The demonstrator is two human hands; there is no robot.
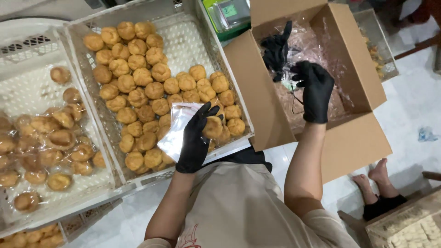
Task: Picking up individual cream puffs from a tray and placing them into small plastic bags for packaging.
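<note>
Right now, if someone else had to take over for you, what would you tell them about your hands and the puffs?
Left hand: black glove, holds one round puff and a small clear bag over the middle crate.
Right hand: black glove, inside the cardboard box, pinching thin clear plastic.
Done: bagged puffs lie in the left crate.
Left: many loose puffs fill the middle crate; the held puff is not yet in its bag.

Gloved left hand [196, 140] gripping pastry [213, 126]
</note>
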